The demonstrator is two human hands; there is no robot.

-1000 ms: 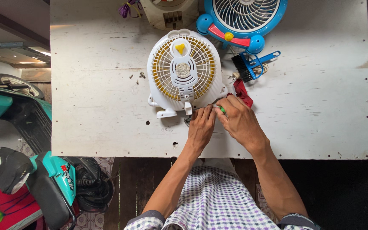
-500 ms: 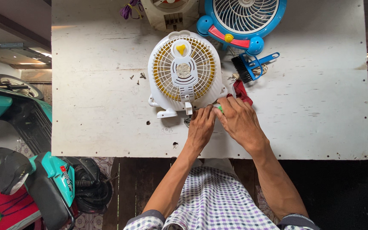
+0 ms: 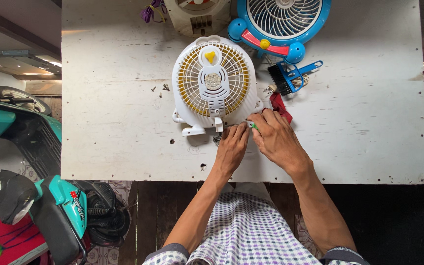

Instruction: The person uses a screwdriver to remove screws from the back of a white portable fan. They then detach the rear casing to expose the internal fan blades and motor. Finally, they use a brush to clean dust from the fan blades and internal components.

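1. My left hand (image 3: 231,147) sits just below the middle of the frame, fingers curled down against the lower rim of the white and yellow fan (image 3: 214,83), which lies flat on the white table (image 3: 114,142) at centre.
2. My right hand (image 3: 276,140) lies just to the right of it, fingertips pinched on a small green-tipped tool (image 3: 254,126) right beside the fan's lower right edge. I cannot tell how much of the tool is there; most of it is hidden under my fingers.
3. As I judge it, I am working at a fixing or catch on the fan's bottom edge, near its foot, with one hand steadying and the other turning or prying.
4. Loose screws (image 3: 162,88) lie on the table left of the fan, so the casing looks partly undone.
5. The next move, I reckon, calls for a firm hold on the rim and a small, careful twist of the tool, so it does not slip.
6. A blue fan (image 3: 280,19), a blue brush (image 3: 290,76) and a red cloth (image 3: 279,104) lie at upper right.
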